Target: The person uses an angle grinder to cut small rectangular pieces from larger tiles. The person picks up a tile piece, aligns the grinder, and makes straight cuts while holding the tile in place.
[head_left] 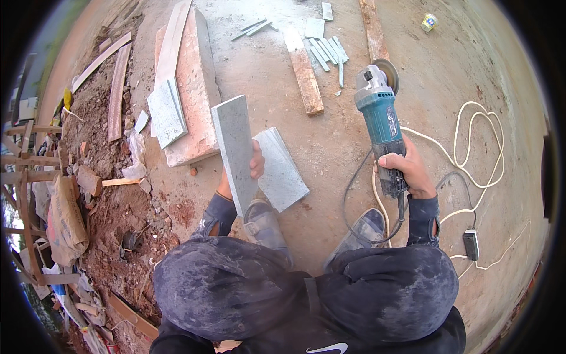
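My left hand [257, 160] grips a grey stone tile [233, 147] by its long edge, holding it upright above my left foot; most of the palm is behind the tile. In my right hand [413, 170] is a teal angle grinder [380, 115], wrapped by the fingers around its dark rear body. Its cutting disc [387, 76] points away from me at the far end; whether it spins cannot be told. More grey tiles [283, 171] lie stacked on the ground just right of the held one. The tile and the grinder are well apart.
A big pinkish stone block [191, 100] with tile pieces [167, 113] on it stands left. Ahead lie a wooden plank [303, 71], narrow cut strips [328, 52] and a second plank [372, 29]. A white cord [466, 168] loops at right near a socket block [471, 244]. Soil and rubble [112, 200] border the left.
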The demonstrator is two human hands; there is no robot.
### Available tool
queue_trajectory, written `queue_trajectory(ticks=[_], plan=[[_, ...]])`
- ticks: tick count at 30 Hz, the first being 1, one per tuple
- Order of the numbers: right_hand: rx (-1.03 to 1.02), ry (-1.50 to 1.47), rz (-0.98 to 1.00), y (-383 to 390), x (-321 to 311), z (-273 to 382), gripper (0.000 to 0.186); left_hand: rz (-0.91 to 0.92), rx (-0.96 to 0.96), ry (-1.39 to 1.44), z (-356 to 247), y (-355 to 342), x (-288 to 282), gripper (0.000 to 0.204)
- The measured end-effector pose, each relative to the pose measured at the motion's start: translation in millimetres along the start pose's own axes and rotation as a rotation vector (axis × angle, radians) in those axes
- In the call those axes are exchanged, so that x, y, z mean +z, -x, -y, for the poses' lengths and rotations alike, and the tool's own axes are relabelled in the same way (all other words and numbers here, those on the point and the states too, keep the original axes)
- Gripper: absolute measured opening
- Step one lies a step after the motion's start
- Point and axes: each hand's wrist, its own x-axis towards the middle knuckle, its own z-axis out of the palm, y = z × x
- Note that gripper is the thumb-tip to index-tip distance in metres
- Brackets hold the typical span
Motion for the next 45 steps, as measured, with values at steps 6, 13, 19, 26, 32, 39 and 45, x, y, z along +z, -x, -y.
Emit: queue_trajectory(ticks=[6,13,19,26,32,39,45], plan=[[-0.006,0.002,0.012,2,-1,-1,0.059,0.552,-0.050,0.539,-5,-29,7,0.060],[0.009,0.011,0.029,-1,2,-4,0.054,0.492,-0.090,0.426,-19,-25,20,0.059],[0.013,0.013,0.022,-1,3,-2,0.053,0.510,-0.079,0.412,-15,-28,24,0.059],[0.027,0.009,0.030,-1,-1,-3,0.054,0.514,-0.114,0.446,-5,-44,8,0.063],[0.007,0.022,0.034,-3,-4,-1,0.054,-0.089,-0.013,-0.012,-26,-62,7,0.045],[0.038,0.004,-0.006,1,-9,-5,0.055,-0.365,-0.019,-0.440,-40,-105,17,0.026],[0.051,-0.023,-0.026,5,-15,-3,0.055,-0.362,-0.029,-0.471,-44,-124,21,0.025]])
